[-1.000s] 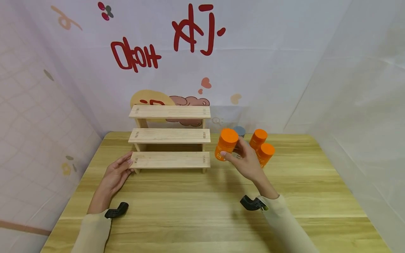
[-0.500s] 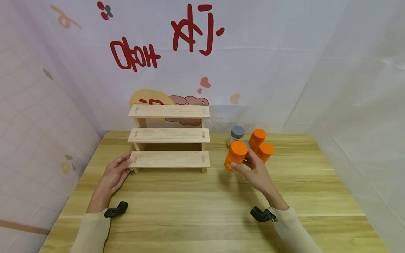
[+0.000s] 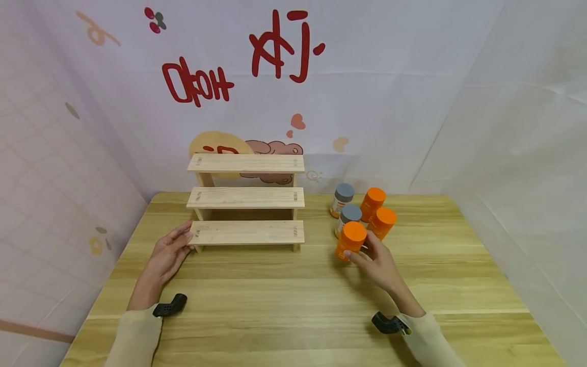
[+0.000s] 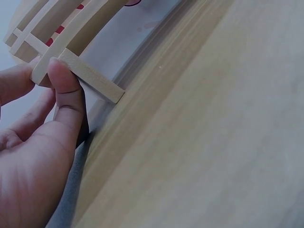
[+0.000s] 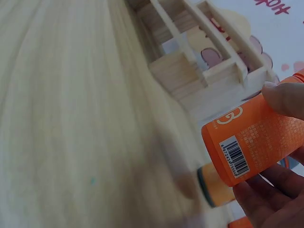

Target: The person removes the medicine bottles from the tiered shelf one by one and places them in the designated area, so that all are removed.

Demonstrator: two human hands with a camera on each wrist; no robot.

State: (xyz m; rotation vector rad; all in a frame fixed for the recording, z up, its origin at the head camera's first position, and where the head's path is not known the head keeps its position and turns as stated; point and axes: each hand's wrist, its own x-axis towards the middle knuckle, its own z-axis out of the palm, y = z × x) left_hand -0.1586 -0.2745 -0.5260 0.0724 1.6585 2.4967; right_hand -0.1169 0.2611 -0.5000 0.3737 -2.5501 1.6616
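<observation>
My left hand (image 3: 166,256) pinches the left end of the lowest board of a three-tier wooden display shelf (image 3: 247,232). Thumb and fingers close over the board's corner in the left wrist view, where a shelf leg (image 4: 92,76) meets the table. My right hand (image 3: 382,267) grips an orange-capped orange bottle (image 3: 352,240) by its sides, in front of the other bottles. Close up, the bottle (image 5: 254,135) shows a barcode, and its base seems slightly off the table. Behind it stand two grey-lidded bottles (image 3: 343,194) and two more orange bottles (image 3: 382,219).
The wood-grain table (image 3: 275,306) runs to a white printed cloth wall (image 3: 376,102) at the back, with cloth also on both sides. A gap of bare table separates the shelf from the bottle group.
My right hand has carried the orange bottle rightward and toward me, away from the shelf, and lowered it. Both grey-lidded bottles are now uncovered. My left hand stays on the shelf.
</observation>
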